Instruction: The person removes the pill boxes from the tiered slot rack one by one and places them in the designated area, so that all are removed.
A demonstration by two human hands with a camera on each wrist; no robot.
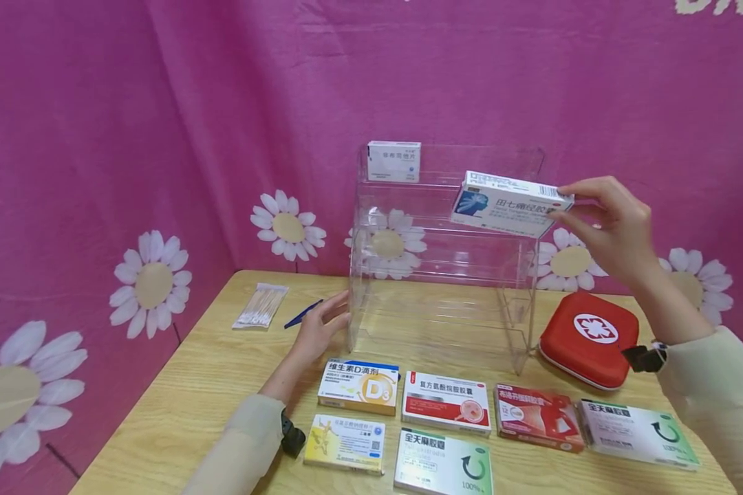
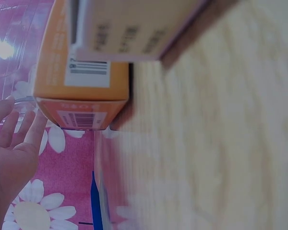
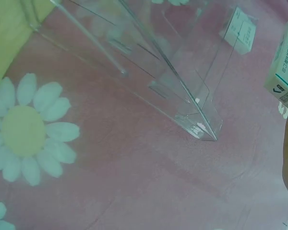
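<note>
My right hand (image 1: pixel 619 223) pinches a white and blue medicine box (image 1: pixel 508 206) at its right end, in the air before the upper tiers of a clear acrylic display rack (image 1: pixel 439 330). The same box (image 3: pixel 285 64) is cut by the right edge of the right wrist view. Low at the rack's left side is my left hand (image 1: pixel 320 328), fingers extended and touching or very near the side panel. In the left wrist view this hand (image 2: pixel 14 148) holds nothing. On the rack's top tier, at the left, stands a small white medicine box (image 1: pixel 393 162).
Several medicine boxes lie in front of the rack, among them an orange vitamin D box (image 1: pixel 359 386) and a red box (image 1: pixel 540 417). A red first-aid case (image 1: pixel 588 340) sits right of the rack. To the left lie a cotton swab pack (image 1: pixel 261 306) and a blue pen-like item (image 1: pixel 302 314).
</note>
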